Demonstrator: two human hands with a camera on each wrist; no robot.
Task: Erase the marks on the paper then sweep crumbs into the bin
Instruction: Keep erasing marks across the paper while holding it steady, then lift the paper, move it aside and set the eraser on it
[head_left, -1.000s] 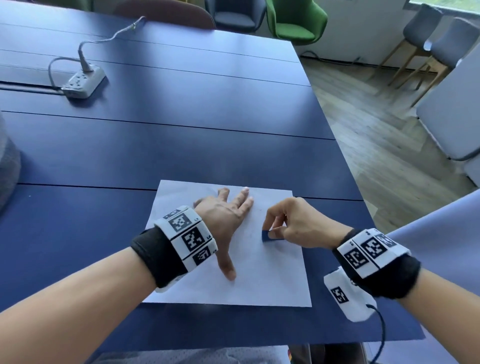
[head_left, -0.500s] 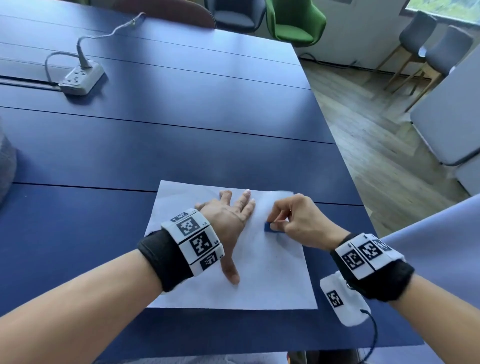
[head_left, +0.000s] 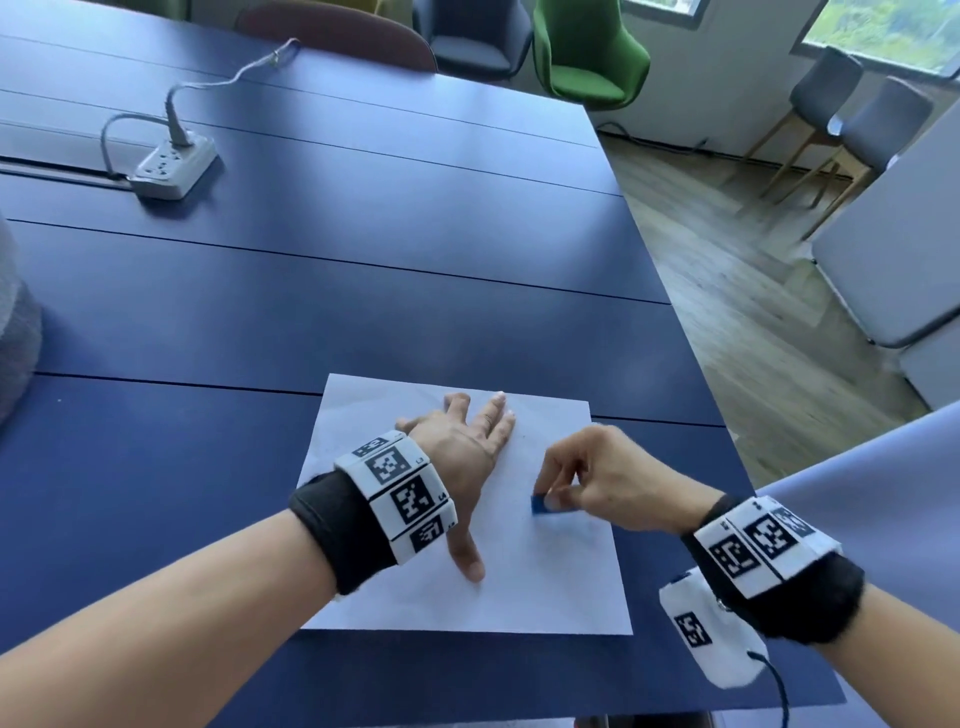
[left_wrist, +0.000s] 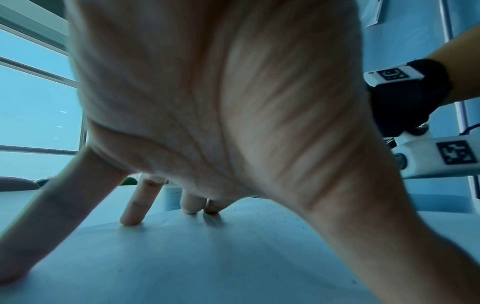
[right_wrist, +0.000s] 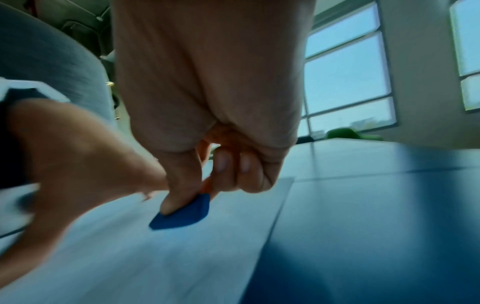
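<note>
A white sheet of paper (head_left: 550, 582) lies on the dark blue table (head_left: 322, 312) near its front edge. My left hand (head_left: 462, 447) is spread flat on the sheet, fingers straight, pressing it down; the left wrist view shows its fingertips (left_wrist: 130, 221) on the paper (left_wrist: 207, 257), with small dark crumbs scattered to the right. My right hand (head_left: 587, 478) pinches a small blue eraser (head_left: 543, 505) between thumb and fingers, its lower edge touching the paper. The right wrist view is blurred, with the eraser (right_wrist: 182, 216) under the thumb. No marks are legible and no bin is in view.
A grey power strip (head_left: 174, 166) with its cable sits far left on the table. The table's right edge drops to a wooden floor (head_left: 753, 291). Chairs, one green (head_left: 587, 57), stand beyond the far edge. A grey object (head_left: 15, 322) is at the left border.
My right hand has shifted the eraser back and forth on the paper, now a little nearer to me. The left hand stays spread on the sheet.
</note>
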